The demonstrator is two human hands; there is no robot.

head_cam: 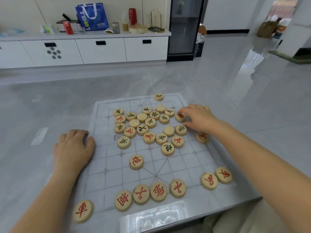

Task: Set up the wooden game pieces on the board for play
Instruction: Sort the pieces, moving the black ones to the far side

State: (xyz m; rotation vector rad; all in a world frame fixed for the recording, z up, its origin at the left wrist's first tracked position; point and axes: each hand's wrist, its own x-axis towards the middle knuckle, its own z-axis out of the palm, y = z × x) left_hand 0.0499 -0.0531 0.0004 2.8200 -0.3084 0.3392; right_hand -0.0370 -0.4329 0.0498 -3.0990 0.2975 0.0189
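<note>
Grey glossy surface [50, 101] is covered by a translucent gridded board [151, 165]. Few red-lettered round wooden pieces [158, 191] are set along the near edge; most lie heaped mid-board [148, 125]. One red-marked disc [180, 117] is pinched by right-hand fingers [182, 109]; the left hand [74, 148] rests flat, uncurled.

Pieces [150, 122] cluster mid-board [101, 125] (some seemingly face-down).

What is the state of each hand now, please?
Left hand: open, flat on the board's left edge, holding nothing.
Right hand: fingers closing on a red-marked piece; not lifted.
</note>
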